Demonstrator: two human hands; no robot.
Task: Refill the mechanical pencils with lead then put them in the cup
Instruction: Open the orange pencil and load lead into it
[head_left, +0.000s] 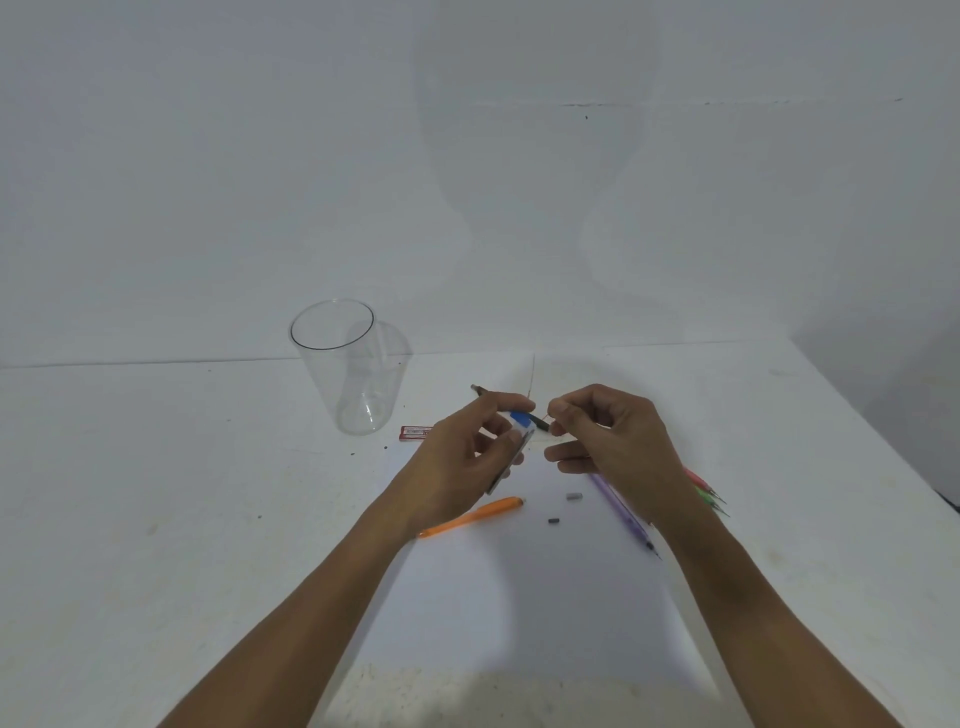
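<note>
Over the desk (156, 467), the left hand (467, 452) wraps its fingers round a light, slim mechanical pencil (519, 418) by the barrel. The right hand (613, 441) pinches its dark end. Lead would likely snap easily.

A white table (156, 467) fills the lower half of the frame, its surface dotted with small dark specks. Left of centre a clear plastic cup (345, 374) stands upright, with a red lead case (415, 432) lying just beside its base on the right. A white sheet of paper (519, 597) lies at lower centre. On it are an orange pencil (470, 517), a purple pencil (621, 506), a small grey piece (573, 497) and a small dark piece (554, 520). Pink and green pencils (709, 493) lie at the right, partly hidden.
</note>
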